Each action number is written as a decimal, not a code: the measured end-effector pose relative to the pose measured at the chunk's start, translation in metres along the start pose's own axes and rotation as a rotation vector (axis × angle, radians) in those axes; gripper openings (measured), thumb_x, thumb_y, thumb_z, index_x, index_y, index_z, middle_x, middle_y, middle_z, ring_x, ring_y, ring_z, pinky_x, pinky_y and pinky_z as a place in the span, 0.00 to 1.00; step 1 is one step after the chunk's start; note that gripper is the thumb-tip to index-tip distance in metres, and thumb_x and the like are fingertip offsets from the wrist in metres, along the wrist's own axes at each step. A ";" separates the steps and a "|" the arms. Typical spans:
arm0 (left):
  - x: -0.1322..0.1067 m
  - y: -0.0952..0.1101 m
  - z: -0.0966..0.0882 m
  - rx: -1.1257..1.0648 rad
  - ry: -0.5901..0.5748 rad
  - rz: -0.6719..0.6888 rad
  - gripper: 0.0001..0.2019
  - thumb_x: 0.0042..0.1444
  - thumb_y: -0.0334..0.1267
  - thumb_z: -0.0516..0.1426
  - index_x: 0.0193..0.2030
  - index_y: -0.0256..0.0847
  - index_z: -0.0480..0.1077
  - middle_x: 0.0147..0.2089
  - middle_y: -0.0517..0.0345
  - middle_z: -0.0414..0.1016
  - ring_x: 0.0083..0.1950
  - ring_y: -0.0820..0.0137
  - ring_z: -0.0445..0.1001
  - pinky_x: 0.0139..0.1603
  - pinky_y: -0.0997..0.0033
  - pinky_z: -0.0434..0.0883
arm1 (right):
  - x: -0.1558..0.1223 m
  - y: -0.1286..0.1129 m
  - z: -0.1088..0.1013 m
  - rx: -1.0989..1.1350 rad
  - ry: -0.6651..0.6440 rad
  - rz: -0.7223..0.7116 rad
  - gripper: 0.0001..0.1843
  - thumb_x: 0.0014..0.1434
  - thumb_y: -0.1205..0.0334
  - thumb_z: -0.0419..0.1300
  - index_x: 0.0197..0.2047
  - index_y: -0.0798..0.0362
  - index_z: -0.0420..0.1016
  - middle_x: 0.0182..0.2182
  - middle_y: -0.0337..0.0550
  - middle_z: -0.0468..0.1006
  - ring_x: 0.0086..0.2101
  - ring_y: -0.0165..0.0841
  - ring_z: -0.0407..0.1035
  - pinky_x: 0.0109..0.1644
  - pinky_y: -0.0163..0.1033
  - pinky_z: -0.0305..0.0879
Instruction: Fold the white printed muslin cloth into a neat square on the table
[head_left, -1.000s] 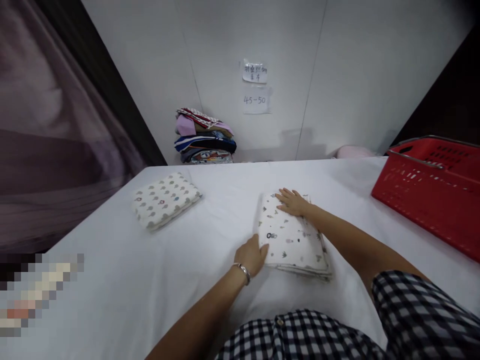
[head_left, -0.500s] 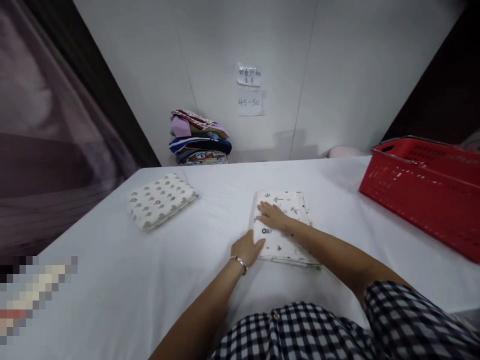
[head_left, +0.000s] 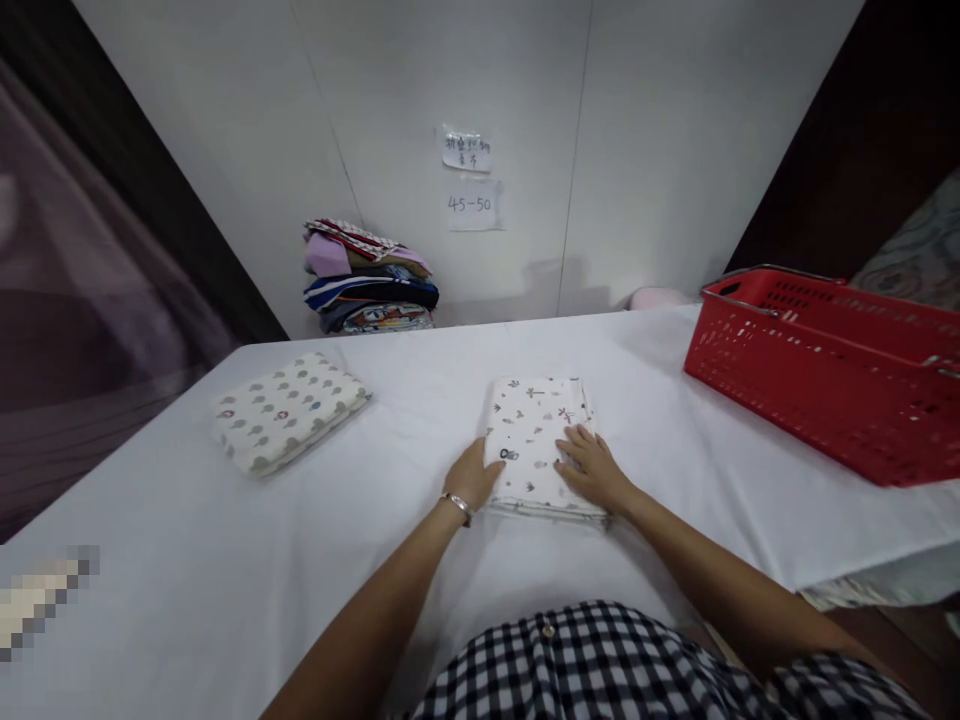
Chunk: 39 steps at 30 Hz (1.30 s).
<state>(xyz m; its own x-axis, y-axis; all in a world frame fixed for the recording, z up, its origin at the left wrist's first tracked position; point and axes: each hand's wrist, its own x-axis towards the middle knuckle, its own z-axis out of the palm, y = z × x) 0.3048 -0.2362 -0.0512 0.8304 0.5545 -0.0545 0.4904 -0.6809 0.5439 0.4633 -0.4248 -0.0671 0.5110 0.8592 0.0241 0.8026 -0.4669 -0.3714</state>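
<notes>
A folded white cloth (head_left: 536, 425) with small printed palm trees and figures lies flat on the white-covered table in front of me. My left hand (head_left: 471, 478), with a silver bracelet at its wrist, rests at the cloth's left edge. Its thumb is spread over the top, and its other fingers lie along the side, partly hidden. On the cloth's right part my right hand (head_left: 592, 468) lies flat with fingers spread. A second folded cloth (head_left: 289, 410), white with grey-green tree shapes, sits apart at the left.
A red plastic basket (head_left: 817, 390) stands on the table's right side. Beyond the far edge, a stack of folded clothes (head_left: 371, 285) leans near the wall. Paper notes (head_left: 474, 205) hang there. The white table (head_left: 360, 590) extends to the left.
My right hand has slid from the cloth's upper middle to its right side, still flat. My left hand stays at the left edge. The whole view has shifted slightly.
</notes>
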 end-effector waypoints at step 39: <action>-0.003 0.001 -0.011 0.447 0.050 0.140 0.12 0.60 0.35 0.45 0.40 0.40 0.70 0.41 0.52 0.69 0.45 0.65 0.67 0.42 0.66 0.64 | 0.139 0.048 -0.037 -0.010 -0.048 -0.147 0.17 0.58 0.62 0.52 0.49 0.48 0.74 0.46 0.39 0.76 0.45 0.34 0.69 0.51 0.37 0.63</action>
<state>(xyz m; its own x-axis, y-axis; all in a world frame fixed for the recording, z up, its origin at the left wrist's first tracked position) 0.2997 -0.2332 -0.0410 0.8882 0.4577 0.0395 0.4497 -0.8838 0.1290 0.5841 -0.3351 -0.0471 0.3727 0.9274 0.0331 0.8707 -0.3372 -0.3579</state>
